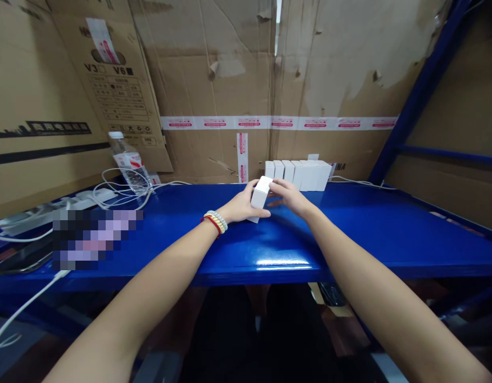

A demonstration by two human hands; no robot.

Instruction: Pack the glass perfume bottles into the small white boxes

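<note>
Above the middle of the blue tabletop (pixel 225 250), my left hand (pixel 241 206) grips a small white box (pixel 260 194) from the left, fingers behind it and thumb low at the front. The box is tilted, its top leaning right. A bit of white shows beneath the hand; I cannot tell whether it belongs to the same box. My right hand (pixel 290 198) is at the box's right side with its fingers apart. Its index fingertip is at the upper edge, and whether it touches is unclear. Behind my right hand stands a row of several similar white boxes (pixel 313 175).
A plastic bottle (pixel 131 166) stands at the back left beside tangled white cable (pixel 106 181) and a power strip (pixel 90 200). Left front lies a phone (pixel 22 259), partly blurred out. Cardboard (pixel 217 96) walls the back; a blue metal post (pixel 413 101) rises at right.
</note>
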